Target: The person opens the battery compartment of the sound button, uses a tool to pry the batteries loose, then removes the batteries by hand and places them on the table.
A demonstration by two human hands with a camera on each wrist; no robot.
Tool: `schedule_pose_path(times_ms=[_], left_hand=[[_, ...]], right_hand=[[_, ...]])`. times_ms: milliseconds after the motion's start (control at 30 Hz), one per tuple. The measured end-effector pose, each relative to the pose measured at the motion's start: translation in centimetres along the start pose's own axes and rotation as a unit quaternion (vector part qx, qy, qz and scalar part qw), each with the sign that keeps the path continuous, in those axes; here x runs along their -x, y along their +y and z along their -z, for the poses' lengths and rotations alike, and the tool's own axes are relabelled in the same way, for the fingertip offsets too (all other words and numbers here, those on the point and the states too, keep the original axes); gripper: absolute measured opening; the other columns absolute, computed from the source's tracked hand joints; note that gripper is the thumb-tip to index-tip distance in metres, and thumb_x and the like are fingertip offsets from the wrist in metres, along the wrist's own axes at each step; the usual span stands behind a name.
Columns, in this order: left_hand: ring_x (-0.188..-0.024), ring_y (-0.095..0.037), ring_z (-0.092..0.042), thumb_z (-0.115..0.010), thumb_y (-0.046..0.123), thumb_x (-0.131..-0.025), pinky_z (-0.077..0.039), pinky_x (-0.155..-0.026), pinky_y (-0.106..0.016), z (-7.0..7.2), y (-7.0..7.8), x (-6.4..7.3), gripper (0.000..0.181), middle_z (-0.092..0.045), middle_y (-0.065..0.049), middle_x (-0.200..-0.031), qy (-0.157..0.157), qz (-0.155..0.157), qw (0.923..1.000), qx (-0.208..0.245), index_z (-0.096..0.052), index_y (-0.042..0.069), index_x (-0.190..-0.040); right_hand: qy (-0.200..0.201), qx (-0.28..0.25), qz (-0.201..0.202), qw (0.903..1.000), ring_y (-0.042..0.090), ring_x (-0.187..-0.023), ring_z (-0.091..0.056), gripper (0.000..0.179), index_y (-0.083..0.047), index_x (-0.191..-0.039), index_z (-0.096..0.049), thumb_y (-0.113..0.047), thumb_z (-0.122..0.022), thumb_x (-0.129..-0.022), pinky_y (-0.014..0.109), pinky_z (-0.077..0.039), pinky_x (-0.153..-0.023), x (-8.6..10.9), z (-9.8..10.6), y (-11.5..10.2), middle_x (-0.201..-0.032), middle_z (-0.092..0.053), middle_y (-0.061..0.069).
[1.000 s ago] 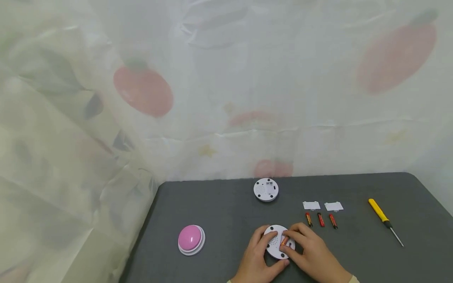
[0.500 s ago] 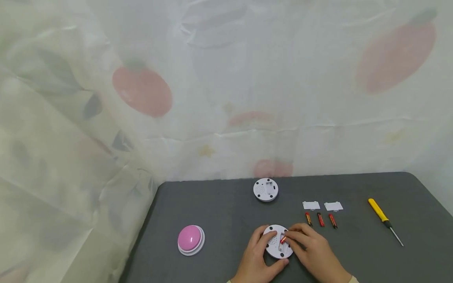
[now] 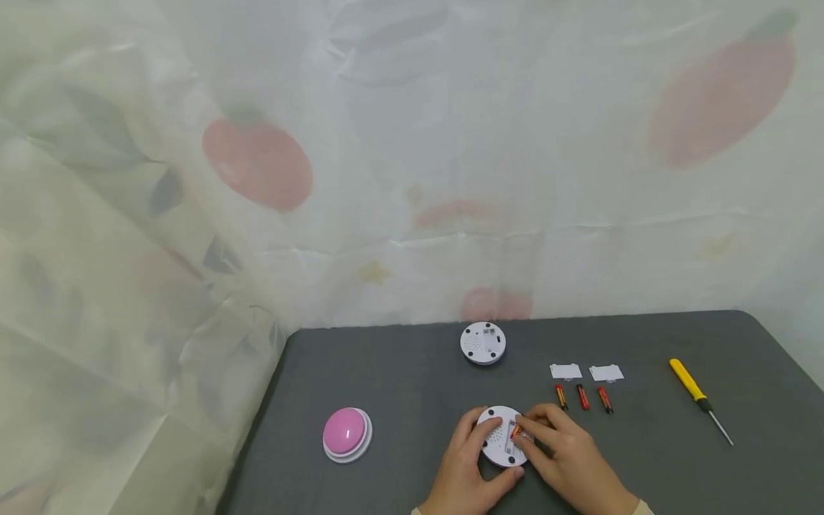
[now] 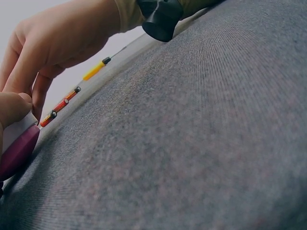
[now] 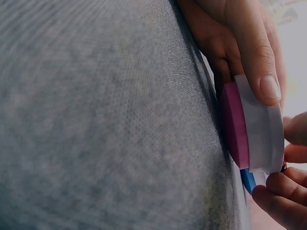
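Near the middle of the table [image 3: 399, 372], toward the worker's side, a white disc [image 3: 493, 447] sits slot up, its pink dome turned down. Left grip [image 3: 465, 468] is curled about its rim, thumb low, a finger over the face; right grip [image 3: 568, 458] pinches a small red battery [image 3: 516, 432] at the slot. Cannot tell whether either end is seated. My reading: the domed underside may rock, so brace the rim evenly before pressing. Line the battery up with the slot, one end to its contact first, then thumb the other end down rather than forcing it flat. Check the end marks; too small to read from here. Edges: a second disc [image 3: 476, 349] sits close to the far edge, best not nudged. Three loose batteries [image 3: 583, 398] lie just beyond the right knuckles, two white covers [image 3: 566, 372] behind them; a low sweep that way could roll one. Yellow screwdriver [image 3: 687, 379] well off to the right. Easier room, I judge, is leftward, as far as the pink button [image 3: 344, 431]. Near edge out of view.
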State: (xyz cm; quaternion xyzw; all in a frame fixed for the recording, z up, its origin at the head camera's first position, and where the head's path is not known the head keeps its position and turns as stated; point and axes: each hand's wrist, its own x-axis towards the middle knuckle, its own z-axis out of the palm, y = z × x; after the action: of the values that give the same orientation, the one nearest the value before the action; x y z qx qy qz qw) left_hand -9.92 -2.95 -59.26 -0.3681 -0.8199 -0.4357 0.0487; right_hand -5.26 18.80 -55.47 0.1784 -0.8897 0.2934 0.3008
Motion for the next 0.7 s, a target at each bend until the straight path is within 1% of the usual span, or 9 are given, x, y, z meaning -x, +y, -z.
schedule_pose_path(times_ms=[133,267,433,633,700], left_hand=[[-0.135,-0.018,-0.057,-0.083,0.047,-0.098,-0.054,-0.108,-0.042,-0.06,-0.22,-0.05,0.066,-0.048,-0.002,-0.157,0.003,-0.010,0.9999,0.000,-0.057,0.022,-0.154],[-0.135,-0.018,-0.057,-0.084,0.046,-0.097,-0.054,-0.108,-0.042,-0.17,-0.27,-0.05,0.067,-0.049,-0.002,-0.157,0.009,-0.018,0.9998,-0.008,-0.057,0.022,-0.153],[-0.137,-0.017,-0.056,-0.085,0.048,-0.096,-0.053,-0.109,-0.042,-0.21,-0.30,-0.07,0.068,-0.048,-0.001,-0.158,0.007,-0.010,0.9999,-0.001,-0.058,0.023,-0.153],[-0.137,-0.017,-0.056,-0.083,0.050,-0.097,-0.054,-0.109,-0.043,-0.12,-0.24,-0.10,0.067,-0.048,-0.001,-0.157,0.004,-0.009,0.9999,-0.005,-0.058,0.023,-0.153],[-0.138,-0.018,-0.056,-0.083,0.051,-0.097,-0.054,-0.109,-0.044,-0.02,-0.14,-0.12,0.067,-0.048,0.000,-0.158,0.001,-0.004,1.0000,-0.001,-0.058,0.023,-0.153]], right_hand=[[-0.004,-0.004,0.000,1.0000,0.004,-0.090,-0.062,0.045,-0.006,-0.117,-0.083,-0.008,-0.099,-0.075,0.013,-0.050,-0.073,-0.06,0.05,-0.01,-0.114,-0.066,-0.003],[-0.007,0.000,-0.011,0.9999,0.006,-0.092,-0.064,0.046,-0.006,-0.116,-0.083,-0.008,-0.100,-0.073,0.013,-0.051,-0.077,-0.10,0.11,0.00,-0.114,-0.066,-0.004],[-0.015,-0.001,-0.029,0.9995,0.004,-0.093,-0.064,0.045,-0.009,-0.115,-0.084,-0.010,-0.101,-0.073,0.012,-0.050,-0.079,-0.01,0.10,0.10,-0.113,-0.066,-0.006],[-0.015,-0.011,-0.027,0.9995,0.005,-0.093,-0.066,0.045,-0.009,-0.115,-0.084,-0.009,-0.100,-0.073,0.012,-0.050,-0.079,0.00,0.04,0.24,-0.114,-0.068,-0.004],[-0.016,-0.013,-0.027,0.9994,0.006,-0.094,-0.068,0.045,-0.009,-0.115,-0.084,-0.009,-0.100,-0.073,0.011,-0.051,-0.080,-0.05,0.08,0.25,-0.115,-0.069,-0.004]])
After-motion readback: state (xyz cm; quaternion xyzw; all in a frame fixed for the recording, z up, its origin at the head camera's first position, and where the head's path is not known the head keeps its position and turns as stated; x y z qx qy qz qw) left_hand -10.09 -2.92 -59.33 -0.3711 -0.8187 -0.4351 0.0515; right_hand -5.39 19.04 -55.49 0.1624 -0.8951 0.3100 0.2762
